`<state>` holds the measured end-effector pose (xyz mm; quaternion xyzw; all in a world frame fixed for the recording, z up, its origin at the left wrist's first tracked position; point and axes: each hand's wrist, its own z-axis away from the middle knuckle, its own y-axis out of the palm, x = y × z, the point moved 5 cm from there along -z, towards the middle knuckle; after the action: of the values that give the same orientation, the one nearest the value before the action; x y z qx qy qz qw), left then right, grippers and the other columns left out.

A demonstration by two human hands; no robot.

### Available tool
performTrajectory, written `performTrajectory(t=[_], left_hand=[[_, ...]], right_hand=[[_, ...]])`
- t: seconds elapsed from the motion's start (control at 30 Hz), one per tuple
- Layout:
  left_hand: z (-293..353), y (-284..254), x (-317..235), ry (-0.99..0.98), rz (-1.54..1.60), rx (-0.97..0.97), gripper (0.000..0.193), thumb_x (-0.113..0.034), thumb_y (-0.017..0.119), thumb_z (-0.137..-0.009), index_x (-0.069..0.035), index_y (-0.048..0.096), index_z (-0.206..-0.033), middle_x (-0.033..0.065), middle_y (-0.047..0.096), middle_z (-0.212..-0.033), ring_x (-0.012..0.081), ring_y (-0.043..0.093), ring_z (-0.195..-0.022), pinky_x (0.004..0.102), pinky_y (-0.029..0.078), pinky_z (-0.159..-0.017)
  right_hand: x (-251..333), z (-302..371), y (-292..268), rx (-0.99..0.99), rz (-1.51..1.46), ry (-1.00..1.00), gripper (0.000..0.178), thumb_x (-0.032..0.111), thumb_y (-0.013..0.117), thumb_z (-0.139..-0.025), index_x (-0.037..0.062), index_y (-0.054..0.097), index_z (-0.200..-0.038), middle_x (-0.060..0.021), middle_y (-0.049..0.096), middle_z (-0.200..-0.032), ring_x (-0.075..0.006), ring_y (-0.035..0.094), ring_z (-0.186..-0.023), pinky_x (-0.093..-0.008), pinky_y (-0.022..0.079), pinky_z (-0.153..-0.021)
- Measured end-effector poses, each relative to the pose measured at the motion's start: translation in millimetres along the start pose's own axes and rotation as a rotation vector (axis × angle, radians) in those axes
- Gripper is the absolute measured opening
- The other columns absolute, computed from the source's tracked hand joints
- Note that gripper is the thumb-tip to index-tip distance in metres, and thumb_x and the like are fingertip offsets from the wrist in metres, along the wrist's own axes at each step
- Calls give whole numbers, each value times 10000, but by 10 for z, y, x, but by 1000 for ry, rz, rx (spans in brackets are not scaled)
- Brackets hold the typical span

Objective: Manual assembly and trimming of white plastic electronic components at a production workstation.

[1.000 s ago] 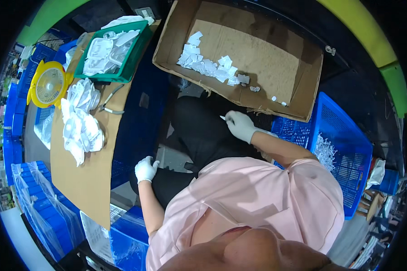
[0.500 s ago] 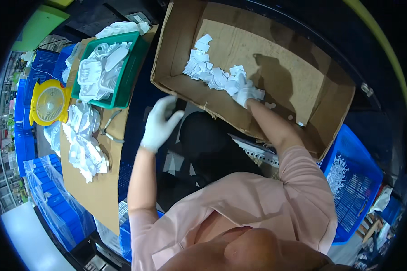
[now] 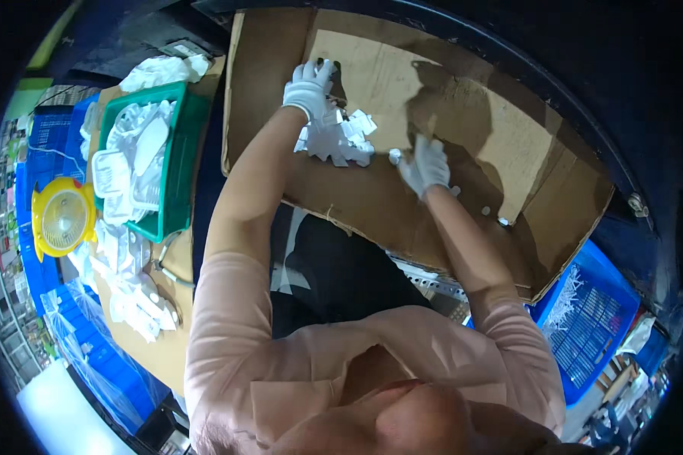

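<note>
Inside a wide cardboard box [image 3: 402,189] both my hands wear white gloves. My left hand [image 3: 310,87] lies at the far left of a heap of small white pieces [image 3: 341,136], fingers stretched over its far edge. To the right of the heap, my right hand [image 3: 426,168] is low over the box floor and somewhat blurred; whether its fingers grip anything is unclear. Close beside it is a small white piece [image 3: 395,156]. A few more white bits [image 3: 503,221] lie farther right in the box.
On the left, a cardboard-covered surface [image 3: 148,350] bears a green bin [image 3: 176,163] of white plastic parts, more white parts [image 3: 140,299] and a yellow fan [image 3: 63,218]. A blue basket [image 3: 596,334] with thin white strips stands at the right.
My left hand has moved from outside the box into it, at the heap. The white pieces are gathered closer together on the left. My right hand has come away from them.
</note>
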<state>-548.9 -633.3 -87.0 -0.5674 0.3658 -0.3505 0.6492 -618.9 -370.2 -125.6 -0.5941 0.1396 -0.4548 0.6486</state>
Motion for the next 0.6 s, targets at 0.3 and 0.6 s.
performTrajectory(t=[0.3,0.6], left_hand=[[-158,486,-103,82,-103,353,728,-378,717,-662,-95,451,-1278,182,513,-1273,331,458,-1205,435,433,-915],[435,161,92,-10,54,517,1071,-381,853,-477,-139,323,-1376,214,475,-1267,372,448,-1194,402,426,-972]], right_hand=[[80,-61,669,26,-327,-188,259,170,548,-838,108,560,-1090,-143,607,-1080,-363,587,-971,-466,460,-835],[781,-286,499,-229,-338,-474,1005,444,816,-529,173,325,-1363,-177,345,-1310,-358,328,-1223,-447,313,-992]])
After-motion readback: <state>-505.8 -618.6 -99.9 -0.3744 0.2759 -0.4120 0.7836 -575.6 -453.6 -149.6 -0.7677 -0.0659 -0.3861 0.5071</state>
